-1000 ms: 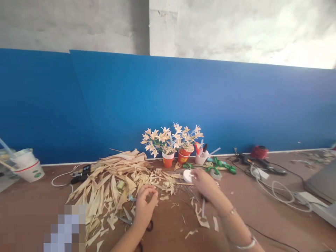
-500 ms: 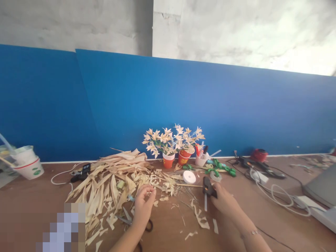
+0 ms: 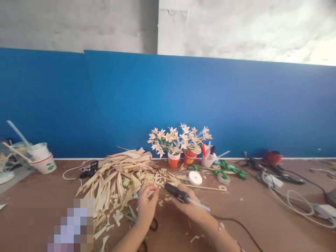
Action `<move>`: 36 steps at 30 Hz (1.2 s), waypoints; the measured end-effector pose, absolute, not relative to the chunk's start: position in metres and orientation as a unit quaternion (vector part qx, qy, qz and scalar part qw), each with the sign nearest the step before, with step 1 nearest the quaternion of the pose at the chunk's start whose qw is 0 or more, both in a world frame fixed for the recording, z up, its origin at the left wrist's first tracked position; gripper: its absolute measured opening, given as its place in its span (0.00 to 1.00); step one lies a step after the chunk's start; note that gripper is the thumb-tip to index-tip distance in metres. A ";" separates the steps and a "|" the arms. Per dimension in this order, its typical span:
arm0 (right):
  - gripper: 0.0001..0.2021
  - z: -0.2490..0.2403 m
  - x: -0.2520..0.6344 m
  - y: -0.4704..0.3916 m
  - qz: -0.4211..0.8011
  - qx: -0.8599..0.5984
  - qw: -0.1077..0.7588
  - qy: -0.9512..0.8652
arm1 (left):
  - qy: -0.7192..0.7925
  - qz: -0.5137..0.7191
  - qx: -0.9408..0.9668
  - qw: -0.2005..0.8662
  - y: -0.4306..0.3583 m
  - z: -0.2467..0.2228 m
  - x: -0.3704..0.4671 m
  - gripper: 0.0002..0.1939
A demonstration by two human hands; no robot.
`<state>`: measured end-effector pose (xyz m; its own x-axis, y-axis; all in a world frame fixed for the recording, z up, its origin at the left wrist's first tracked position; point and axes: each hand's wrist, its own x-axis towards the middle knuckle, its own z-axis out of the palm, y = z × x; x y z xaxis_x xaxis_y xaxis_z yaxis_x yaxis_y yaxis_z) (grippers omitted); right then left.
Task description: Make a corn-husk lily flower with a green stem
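Black, elongated plastic glue gun (image 3: 176, 192), translucent rod (image 3: 199, 204) rearward: we grip it in the right hand (image 3: 191, 207), long axis slanting, nozzle (image 3: 166, 186) toward the nearby left hand (image 3: 147, 202), fingers curled; whether these pinch anything, we cannot tell.

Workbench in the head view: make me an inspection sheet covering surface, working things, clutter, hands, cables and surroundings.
Surface: brown tabletop, strewn in places with pale scraps.
Working things: black glue gun with a translucent stick out of its rear; pile of dry husks; cream flowers in red-and-white cups.
Clutter: scissors, partly hidden behind the left forearm; white roll.
Hands: right hand holds the glue gun; left hand curled, anything in it too small to tell.
Cables: white cable looped at right; black cable beside the right forearm.
Surroundings: blue partition, concrete wall above.
Spilled liquid: nothing seen.
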<state>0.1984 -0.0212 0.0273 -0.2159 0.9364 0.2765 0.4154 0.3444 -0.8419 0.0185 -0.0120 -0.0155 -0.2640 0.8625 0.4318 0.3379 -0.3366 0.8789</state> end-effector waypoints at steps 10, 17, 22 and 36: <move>0.05 0.014 0.189 -0.027 0.292 -0.462 0.391 -0.741 | 0.535 0.571 0.589 0.203 -0.014 -0.016 0.021 0.05; 0.05 0.011 0.189 -0.026 0.291 -0.457 0.396 -0.742 | 0.537 0.555 0.604 0.196 -0.015 -0.016 0.022 0.06; 0.05 0.008 0.189 -0.027 0.294 -0.454 0.394 -0.743 | 0.534 0.555 0.609 0.186 -0.015 -0.016 0.022 0.06; 0.06 0.008 0.188 -0.025 0.287 -0.455 0.392 -0.746 | 0.538 0.555 0.609 0.177 -0.016 -0.015 0.022 0.06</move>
<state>0.1881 -0.0249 0.0081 -0.2780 0.9045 0.3234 0.4537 0.4204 -0.7858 0.0216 -0.0156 -0.0153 -0.1954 0.8518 0.4861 0.4586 -0.3587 0.8130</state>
